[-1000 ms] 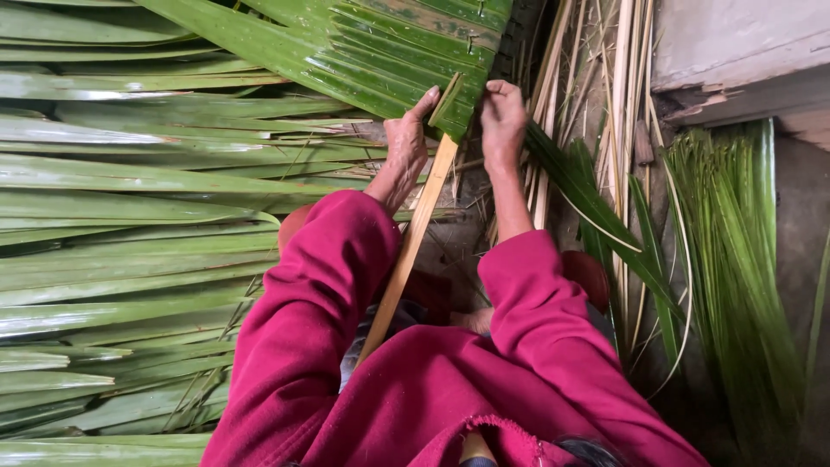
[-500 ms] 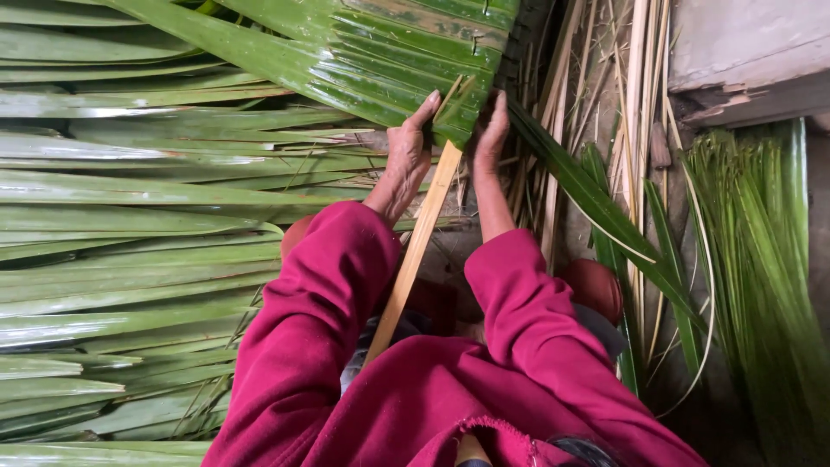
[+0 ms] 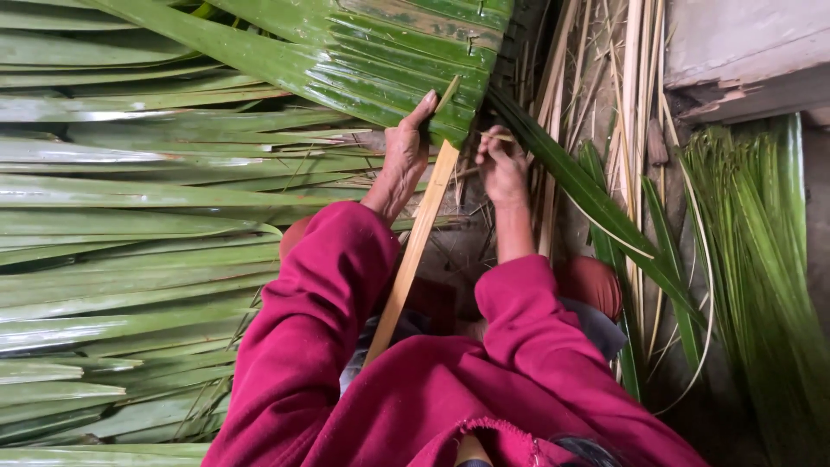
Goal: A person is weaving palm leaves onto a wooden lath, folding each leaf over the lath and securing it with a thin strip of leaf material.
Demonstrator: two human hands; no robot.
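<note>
Upper centre of frame: the left hand lies flat-fingered on the lower edge of a broad green palm leaf panel, thumb and fingers pressed against the folded leaflets rather than wrapped round anything, so its grip is apart, bearing down. Just right of it, the right hand has its grip together on a thin pale sliver, pinched between fingertips at the panel's corner; I cannot tell whether the sliver passes through the leaf. A long pale wooden slat runs diagonally from the panel edge, between the two red sleeves, toward the lower centre; its upper end touches the leaf between the hands. Judged handling: the panel looks light but wide and floppy, glossy on its face and so likely slick; the leaflets should bend along the grain yet split if pulled across it, so hold is best taken at the doubled edge beside the slat, where it is stiffest. The slat looks rigid and dry, safe to take anywhere along its length. The sliver seems brittle, best nipped close to the leaf. Left half of frame: loose green fronds laid in rows on the floor. Right: dry pale stalks standing near a grey wall block, and a bundle of fine green strips at the far right, well apart from the hands.
</note>
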